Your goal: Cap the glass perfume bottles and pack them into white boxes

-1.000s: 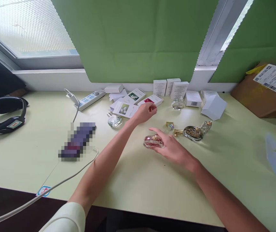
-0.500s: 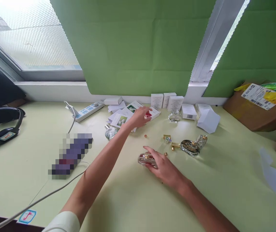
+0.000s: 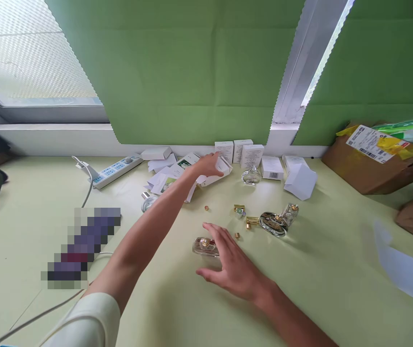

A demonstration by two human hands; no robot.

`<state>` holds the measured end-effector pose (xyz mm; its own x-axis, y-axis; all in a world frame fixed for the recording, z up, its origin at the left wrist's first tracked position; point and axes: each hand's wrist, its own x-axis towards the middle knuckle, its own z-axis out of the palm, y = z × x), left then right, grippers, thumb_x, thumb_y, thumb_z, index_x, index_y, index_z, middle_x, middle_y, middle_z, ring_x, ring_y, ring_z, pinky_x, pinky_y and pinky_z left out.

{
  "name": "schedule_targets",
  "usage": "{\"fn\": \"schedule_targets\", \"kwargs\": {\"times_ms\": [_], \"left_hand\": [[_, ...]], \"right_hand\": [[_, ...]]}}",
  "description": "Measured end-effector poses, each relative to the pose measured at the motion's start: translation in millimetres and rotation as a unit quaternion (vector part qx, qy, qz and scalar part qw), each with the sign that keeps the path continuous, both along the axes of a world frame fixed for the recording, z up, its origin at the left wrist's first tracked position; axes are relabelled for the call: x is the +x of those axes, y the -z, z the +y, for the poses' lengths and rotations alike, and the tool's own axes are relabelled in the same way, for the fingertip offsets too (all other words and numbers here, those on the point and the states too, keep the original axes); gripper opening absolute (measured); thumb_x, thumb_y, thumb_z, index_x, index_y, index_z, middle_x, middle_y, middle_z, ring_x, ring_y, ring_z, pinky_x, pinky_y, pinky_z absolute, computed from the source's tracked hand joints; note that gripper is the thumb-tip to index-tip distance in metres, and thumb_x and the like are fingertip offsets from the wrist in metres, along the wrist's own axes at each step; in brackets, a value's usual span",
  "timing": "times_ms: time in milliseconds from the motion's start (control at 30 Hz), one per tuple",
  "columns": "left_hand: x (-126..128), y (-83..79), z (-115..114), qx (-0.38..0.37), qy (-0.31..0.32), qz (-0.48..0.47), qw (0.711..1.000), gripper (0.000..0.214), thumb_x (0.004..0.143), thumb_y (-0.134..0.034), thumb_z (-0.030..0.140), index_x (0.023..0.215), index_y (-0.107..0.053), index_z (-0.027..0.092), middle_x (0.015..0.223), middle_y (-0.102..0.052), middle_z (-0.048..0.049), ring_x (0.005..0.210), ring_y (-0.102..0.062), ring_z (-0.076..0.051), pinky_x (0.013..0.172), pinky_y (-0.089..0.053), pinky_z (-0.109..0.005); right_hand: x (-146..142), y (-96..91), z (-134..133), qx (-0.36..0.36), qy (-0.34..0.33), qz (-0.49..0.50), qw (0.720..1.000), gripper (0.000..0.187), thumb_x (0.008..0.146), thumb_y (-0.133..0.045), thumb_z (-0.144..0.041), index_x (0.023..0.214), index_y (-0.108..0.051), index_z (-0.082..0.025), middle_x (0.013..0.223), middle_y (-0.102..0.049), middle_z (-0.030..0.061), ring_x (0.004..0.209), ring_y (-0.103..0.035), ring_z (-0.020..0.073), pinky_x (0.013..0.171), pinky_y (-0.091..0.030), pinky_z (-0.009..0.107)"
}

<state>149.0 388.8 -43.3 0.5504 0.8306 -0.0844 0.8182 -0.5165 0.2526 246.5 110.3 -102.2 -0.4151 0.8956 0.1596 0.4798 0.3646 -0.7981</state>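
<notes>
My left hand (image 3: 209, 165) reaches to the back of the table, its fingers closed on the end of a small white carton (image 3: 216, 176) that tilts up from a pile of flat cartons and leaflets (image 3: 168, 179). Nearer to me, my right hand (image 3: 230, 267) rests with fingers spread, touching the right side of a small clear perfume bottle (image 3: 204, 246) with a gold top that lies on the table. Two tiny gold caps (image 3: 206, 208) (image 3: 237, 235) lie loose between my hands.
More bottles lie to the right: a gold-capped one (image 3: 239, 210), a round ornate one (image 3: 273, 224), a round clear one (image 3: 251, 176). White cartons (image 3: 252, 155) line the wall. A power strip (image 3: 114, 169), a cardboard box (image 3: 368, 161) and white paper (image 3: 405, 272) sit around.
My left hand went further back and took hold of the white carton, tilting it up. My right hand spread and slid off the small bottle. The view shifted to the right.
</notes>
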Motion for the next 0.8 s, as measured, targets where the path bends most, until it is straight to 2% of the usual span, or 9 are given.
{"fn": "schedule_targets", "kwargs": {"times_ms": [67, 133, 200, 300, 400, 467, 567, 667, 800], "left_hand": [[-8.8, -20.3, -19.4, 0.03, 0.027, -0.019, 0.999, 0.103, 0.071, -0.068, 0.048, 0.153, -0.013, 0.017, 0.155, -0.03, -0.0164, 0.142, -0.029, -0.033, 0.113, -0.03, -0.043], [-21.9, -42.3, -47.4, 0.042, 0.058, -0.032, 0.997, 0.104, 0.072, -0.066, 0.048, 0.154, -0.008, 0.021, 0.153, -0.034, -0.0127, 0.14, -0.033, -0.029, 0.112, -0.033, -0.039], [-36.4, -59.5, -81.4, 0.055, 0.105, -0.06, 0.991, 0.102, 0.074, -0.066, 0.046, 0.154, -0.007, 0.023, 0.151, -0.037, -0.0117, 0.136, -0.039, -0.029, 0.108, -0.037, -0.039], [-52.9, -69.8, -129.7, 0.062, 0.136, -0.077, 0.986, 0.097, 0.075, -0.068, 0.039, 0.154, -0.013, 0.026, 0.148, -0.04, -0.0105, 0.134, -0.041, -0.028, 0.105, -0.04, -0.037], [-58.1, -66.6, -159.5, 0.041, 0.166, -0.089, 0.981, 0.097, 0.076, -0.069, 0.035, 0.153, -0.011, 0.031, 0.146, -0.042, -0.0084, 0.133, -0.042, -0.027, 0.101, -0.042, -0.036], [-57.0, -63.1, -168.4, 0.03, 0.189, -0.096, 0.977, 0.097, 0.076, -0.07, 0.033, 0.153, -0.011, 0.034, 0.146, -0.042, -0.0068, 0.133, -0.042, -0.027, 0.1, -0.043, -0.036], [-53.5, -60.1, -172.4, 0.033, 0.217, -0.097, 0.971, 0.096, 0.076, -0.071, 0.031, 0.153, -0.012, 0.034, 0.144, -0.045, -0.0063, 0.131, -0.043, -0.027, 0.101, -0.041, -0.037], [-51.7, -58.2, -173.2, 0.028, 0.229, -0.089, 0.969, 0.096, 0.076, -0.07, 0.029, 0.153, -0.013, 0.034, 0.14, -0.048, -0.0058, 0.128, -0.045, -0.027, 0.101, -0.041, -0.037], [-53.5, -56.1, -173.8, 0.014, 0.227, -0.08, 0.97, 0.096, 0.076, -0.071, 0.027, 0.153, -0.013, 0.035, 0.14, -0.049, -0.0043, 0.128, -0.045, -0.026, 0.1, -0.041, -0.036]], "right_hand": [[6.5, -8.4, 0.3, -0.001, -0.01, 0.008, 1.0, 0.09, 0.083, -0.067, -0.046, 0.154, -0.013, -0.032, 0.158, -0.028, 0.0034, 0.146, -0.023, 0.0208, 0.119, -0.026, 0.041], [14.2, -17.2, 1.6, -0.003, 0.002, 0.041, 0.999, 0.089, 0.082, -0.068, -0.051, 0.153, -0.018, -0.033, 0.158, -0.027, 0.0046, 0.146, -0.023, 0.0233, 0.118, -0.028, 0.043], [21.9, -24.5, 4.7, 0.006, 0.061, 0.113, 0.992, 0.073, 0.085, -0.064, -0.051, 0.147, -0.031, -0.031, 0.152, -0.036, 0.0073, 0.14, -0.033, 0.0252, 0.115, -0.032, 0.044], [31.4, -31.0, 13.4, 0.01, 0.18, 0.246, 0.952, 0.045, 0.092, -0.053, -0.051, 0.129, -0.046, -0.027, 0.123, -0.056, 0.0087, 0.112, -0.057, 0.0225, 0.102, -0.045, 0.043], [35.8, -33.9, 23.0, -0.06, 0.208, 0.329, 0.919, 0.042, 0.092, -0.049, -0.055, 0.124, -0.045, -0.026, 0.112, -0.056, 0.0059, 0.084, -0.064, 0.0168, 0.081, -0.055, 0.038], [35.7, -34.7, 26.5, -0.109, 0.183, 0.361, 0.908, 0.045, 0.092, -0.05, -0.055, 0.125, -0.042, -0.027, 0.116, -0.056, 0.0061, 0.077, -0.065, 0.0153, 0.074, -0.057, 0.036], [33.8, -33.9, 25.6, -0.147, 0.136, 0.395, 0.897, 0.049, 0.092, -0.053, -0.051, 0.132, -0.038, -0.028, 0.12, -0.057, 0.0069, 0.075, -0.067, 0.0153, 0.072, -0.058, 0.037], [33.8, -31.1, 21.6, -0.155, 0.121, 0.411, 0.89, 0.056, 0.093, -0.054, -0.046, 0.142, -0.03, -0.033, 0.12, -0.059, 0.0062, 0.075, -0.068, 0.0156, 0.07, -0.059, 0.038], [36.7, -27.1, 18.6, -0.147, 0.111, 0.399, 0.898, 0.059, 0.094, -0.053, -0.044, 0.146, -0.026, -0.037, 0.12, -0.061, 0.0053, 0.077, -0.069, 0.0159, 0.07, -0.059, 0.037]]}}
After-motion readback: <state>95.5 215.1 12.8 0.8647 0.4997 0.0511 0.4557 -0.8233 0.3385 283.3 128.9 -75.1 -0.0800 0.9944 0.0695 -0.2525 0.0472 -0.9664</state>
